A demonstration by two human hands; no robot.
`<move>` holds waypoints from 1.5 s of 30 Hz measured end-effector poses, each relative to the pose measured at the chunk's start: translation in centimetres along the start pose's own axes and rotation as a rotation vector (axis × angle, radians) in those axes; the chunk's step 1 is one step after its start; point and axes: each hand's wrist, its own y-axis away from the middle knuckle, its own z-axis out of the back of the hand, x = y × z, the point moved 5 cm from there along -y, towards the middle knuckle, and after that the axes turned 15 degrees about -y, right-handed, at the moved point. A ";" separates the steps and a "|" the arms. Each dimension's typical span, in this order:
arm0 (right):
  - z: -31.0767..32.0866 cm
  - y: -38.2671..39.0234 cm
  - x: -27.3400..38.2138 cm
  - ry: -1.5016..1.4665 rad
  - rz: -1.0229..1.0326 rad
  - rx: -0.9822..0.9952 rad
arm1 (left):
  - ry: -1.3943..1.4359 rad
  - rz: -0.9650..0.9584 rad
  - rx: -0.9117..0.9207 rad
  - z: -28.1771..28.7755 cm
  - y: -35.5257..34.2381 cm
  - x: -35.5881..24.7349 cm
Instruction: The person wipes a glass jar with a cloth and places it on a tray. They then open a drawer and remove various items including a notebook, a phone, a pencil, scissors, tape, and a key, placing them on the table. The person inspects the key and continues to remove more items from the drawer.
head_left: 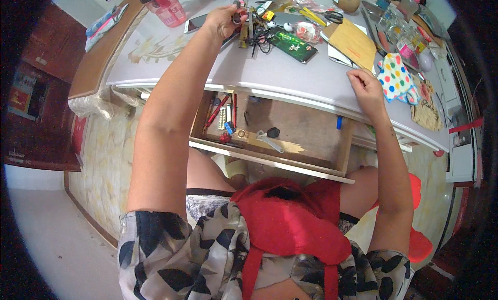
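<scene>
My left hand reaches to the far side of the table, its fingers closed around a small dark thing whose kind I cannot make out. Beside it lie a tangle of black cable, a green packet and a white phone-like slab. My right hand hovers by the table's front edge, fingers curled together with nothing visible in them. Closest to it are a yellow envelope on some white paper and a polka-dot cloth. Below both arms, a wooden drawer stands pulled out.
Inside the drawer are red pens, a blue clip-like piece and a white-handled tool. Black-handled scissors lie at the back. A pink cup stands far left; glass jars crowd the far right.
</scene>
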 end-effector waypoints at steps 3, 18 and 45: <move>0.0 -0.1 0.2 -0.002 -0.046 0.010 | -0.004 0.011 0.005 -0.2 -0.5 0.3; 0.2 0.1 -0.4 0.025 -0.022 0.003 | -0.545 -0.353 0.610 -4.5 11.8 -2.2; 0.9 0.4 -2.5 -0.115 -0.186 -0.225 | -0.305 -1.153 1.884 -35.7 52.7 -1.7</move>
